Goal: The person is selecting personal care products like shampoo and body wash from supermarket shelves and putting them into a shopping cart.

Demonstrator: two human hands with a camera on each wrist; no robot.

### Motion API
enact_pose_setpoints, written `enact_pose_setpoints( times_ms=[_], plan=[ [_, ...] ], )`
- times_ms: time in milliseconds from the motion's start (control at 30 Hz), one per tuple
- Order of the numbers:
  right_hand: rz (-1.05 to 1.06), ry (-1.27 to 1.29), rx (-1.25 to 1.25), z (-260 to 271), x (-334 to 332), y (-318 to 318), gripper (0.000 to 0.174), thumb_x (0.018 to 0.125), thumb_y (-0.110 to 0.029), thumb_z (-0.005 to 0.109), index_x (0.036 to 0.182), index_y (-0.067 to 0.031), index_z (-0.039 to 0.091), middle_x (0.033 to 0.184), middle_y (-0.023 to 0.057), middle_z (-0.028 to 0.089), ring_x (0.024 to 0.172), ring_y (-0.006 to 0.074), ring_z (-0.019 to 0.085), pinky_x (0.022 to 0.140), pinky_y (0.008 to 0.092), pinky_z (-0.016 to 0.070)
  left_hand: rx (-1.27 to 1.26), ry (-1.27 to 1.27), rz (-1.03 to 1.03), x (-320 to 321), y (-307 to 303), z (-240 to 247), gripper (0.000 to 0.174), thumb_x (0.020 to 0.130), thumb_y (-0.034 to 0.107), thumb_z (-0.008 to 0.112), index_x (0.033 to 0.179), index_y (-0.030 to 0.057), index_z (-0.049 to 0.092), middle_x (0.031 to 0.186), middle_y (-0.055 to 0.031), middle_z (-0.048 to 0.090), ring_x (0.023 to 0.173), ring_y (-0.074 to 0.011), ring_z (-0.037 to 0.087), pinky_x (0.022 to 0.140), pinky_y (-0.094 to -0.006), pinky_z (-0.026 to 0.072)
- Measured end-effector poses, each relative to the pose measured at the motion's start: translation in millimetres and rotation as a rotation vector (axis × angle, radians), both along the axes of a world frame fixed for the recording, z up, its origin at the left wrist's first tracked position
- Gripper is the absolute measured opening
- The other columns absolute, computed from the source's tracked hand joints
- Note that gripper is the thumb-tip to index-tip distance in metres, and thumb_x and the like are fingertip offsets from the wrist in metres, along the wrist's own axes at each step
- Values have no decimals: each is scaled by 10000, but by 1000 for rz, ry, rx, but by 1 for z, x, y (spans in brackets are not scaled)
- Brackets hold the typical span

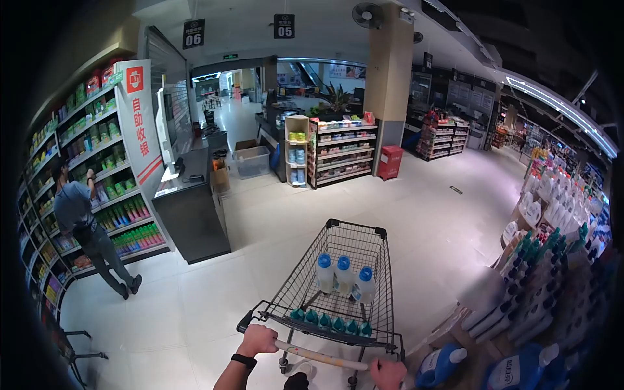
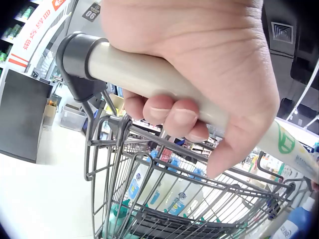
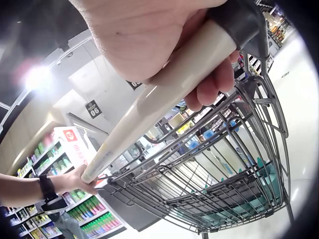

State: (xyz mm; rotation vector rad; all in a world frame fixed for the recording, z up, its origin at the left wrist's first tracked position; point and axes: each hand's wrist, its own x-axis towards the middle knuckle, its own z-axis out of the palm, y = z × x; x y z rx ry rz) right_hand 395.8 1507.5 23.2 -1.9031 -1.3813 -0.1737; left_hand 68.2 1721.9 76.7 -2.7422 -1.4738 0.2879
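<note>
**Both ends held, nothing visibly strapped down**

Nearest, the left hand (image 1: 260, 339) wraps its fingers round the cream tubular handle bar (image 1: 318, 355) close to its left end, and the right hand (image 1: 388, 374) curls round it close to the right end. The bar belongs to a dark grey wire shopping cart (image 1: 381, 231). Along the basket's rear edge sits a row of green-teal capped bottles (image 1: 324, 320); farther in, across the middle, three white plastic bottles with blue caps (image 1: 344, 278) stand upright, apart from the front edge.

A sharp stop or turn could topple those three, I judge, since bare floor of the basket lies around them. Just beyond the cart's rear right corner, blue jugs with white caps (image 1: 520, 372) crowd the display; swinging wide on that side could knock them.

Past the front left corner, a dark grey boxy counter (image 1: 188, 227) could catch the cart if it drifted left. Beyond the counter's left edge, a person in a grey-blue shirt (image 1: 75, 198) faces the green-stocked shelves (image 1: 107, 156).
</note>
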Motion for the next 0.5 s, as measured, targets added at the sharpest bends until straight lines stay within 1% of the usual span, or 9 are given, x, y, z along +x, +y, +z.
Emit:
enact_pose_setpoints(
  times_ms=[67, 100, 133, 200, 233, 267, 333, 367, 500],
  plan=[
    [-39, 18, 19, 3, -1, 21, 296, 867, -242, 600, 618, -83, 601, 584, 150, 563, 515, 340, 540, 483, 451, 426, 32, -27, -18, 3, 21, 4, 189, 567, 341, 651, 686, 209, 717, 611, -74, 651, 613, -310, 656, 559, -402, 504],
    [-59, 34, 42, 2, -1, 30, 312, 863, -233, 605, 594, -76, 583, 569, 155, 549, 496, 342, 521, 475, 449, 413, 63, -55, 33, -5, 21, 5, 178, 557, 345, 663, 659, 207, 713, 591, -73, 640, 595, -305, 651, 552, -402, 501],
    [-103, 34, 34, -3, 0, 39, 312, 863, -233, 605, 594, -76, 583, 569, 155, 549, 496, 342, 521, 475, 449, 413, 119, -117, -29, -1, 36, -3, 178, 543, 346, 668, 641, 204, 714, 574, -67, 630, 572, -296, 644, 542, -398, 496],
    [-45, 96, -193, -15, 7, 59, 285, 784, -304, 646, 604, -89, 700, 533, 120, 593, 506, 350, 580, 535, 438, 453, 133, -128, -38, -12, 52, -11, 184, 524, 343, 670, 632, 202, 716, 562, -58, 625, 549, -288, 635, 531, -390, 489],
    [-12, 61, -109, -3, 8, 65, 357, 836, -311, 624, 578, -70, 677, 493, 123, 570, 455, 316, 564, 537, 424, 464, 140, -149, -51, -9, 66, -16, 180, 514, 341, 670, 621, 203, 715, 553, -54, 620, 541, -290, 630, 528, -386, 486],
    [-79, 64, -125, 2, 10, 73, 357, 836, -311, 624, 578, -70, 677, 493, 123, 570, 455, 316, 564, 537, 424, 464, 145, -171, -63, -5, 82, -19, 176, 505, 339, 671, 610, 204, 713, 543, -50, 615, 534, -291, 625, 524, -382, 483],
    [-61, 138, -240, 4, 15, 93, 322, 839, -325, 641, 613, -107, 708, 530, 112, 589, 511, 336, 591, 536, 439, 463, 150, -204, -107, 6, 115, -22, 166, 492, 336, 670, 588, 206, 709, 527, -49, 604, 526, -294, 619, 521, -376, 479],
    [-116, 145, -245, 6, 18, 102, 322, 839, -325, 641, 613, -107, 708, 530, 112, 589, 511, 336, 591, 536, 439, 463, 152, -181, -127, 12, 131, -24, 167, 483, 339, 670, 579, 208, 708, 520, -49, 599, 519, -294, 613, 518, -372, 479],
    [-156, 153, -218, 5, 30, 138, 371, 880, -326, 604, 600, -96, 678, 532, 107, 594, 520, 323, 599, 561, 429, 475, 171, -212, -218, 44, 193, -26, 188, 470, 340, 689, 560, 175, 696, 496, -60, 579, 484, -302, 588, 500, -376, 464]
  ],
)
